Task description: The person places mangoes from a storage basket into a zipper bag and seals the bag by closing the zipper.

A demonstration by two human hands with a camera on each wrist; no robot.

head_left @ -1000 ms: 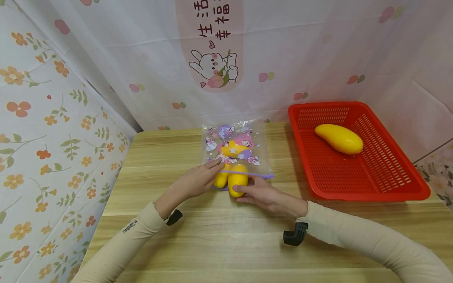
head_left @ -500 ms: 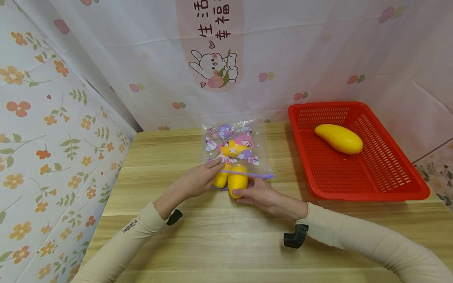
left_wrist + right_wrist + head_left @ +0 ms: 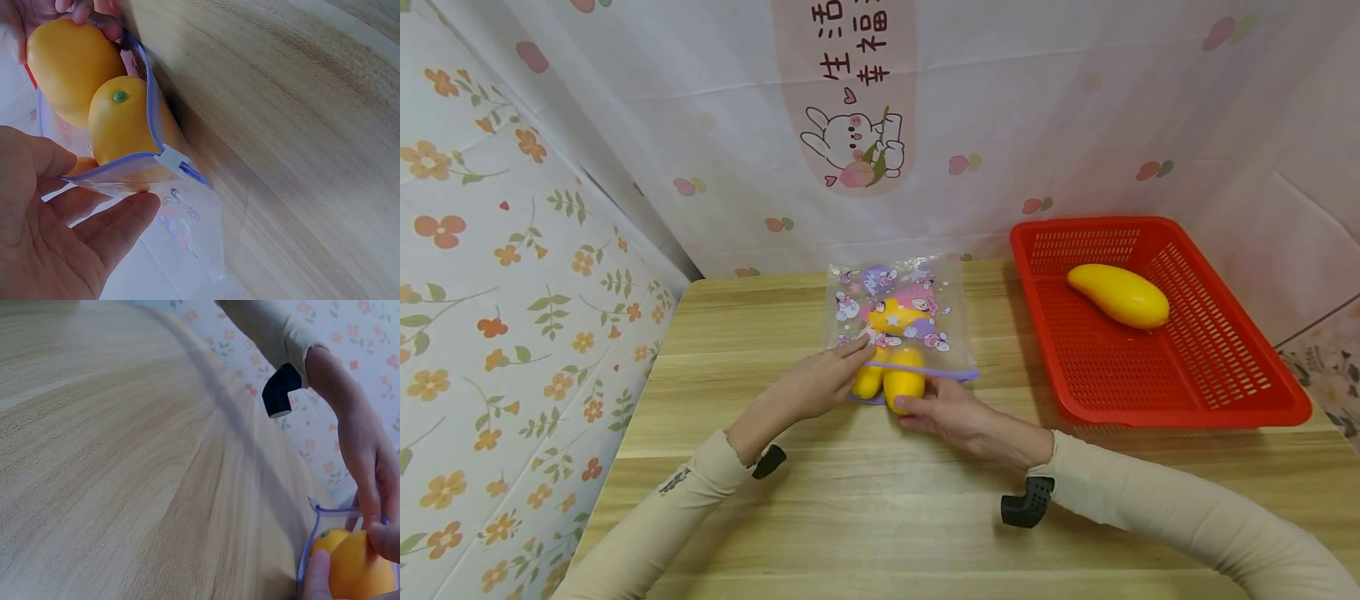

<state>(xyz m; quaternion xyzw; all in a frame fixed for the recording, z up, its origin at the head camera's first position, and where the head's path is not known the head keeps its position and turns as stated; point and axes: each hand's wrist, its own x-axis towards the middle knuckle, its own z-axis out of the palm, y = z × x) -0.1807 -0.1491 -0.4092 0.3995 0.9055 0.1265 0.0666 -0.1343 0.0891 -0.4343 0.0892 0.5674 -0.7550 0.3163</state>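
My right hand grips a yellow toy mango at the mouth of a clear zip bag with cartoon prints and a purple seal. The mango's far end is inside the bag and its near end sticks out. Beside it, a second mango with a green stem nub lies in the opening. Another yellow fruit shows through the printed plastic deeper in. My left hand pinches the bag's rim between thumb and fingers, at the left of the opening. A white slider sits on the seal.
To the right stands a red perforated basket with one long yellow mango in it. The wooden table backs onto a printed curtain, and floral cloth hangs along the left side.
The mango in my right hand has shifted very slightly farther into the bag. My left hand stays at the bag's rim.
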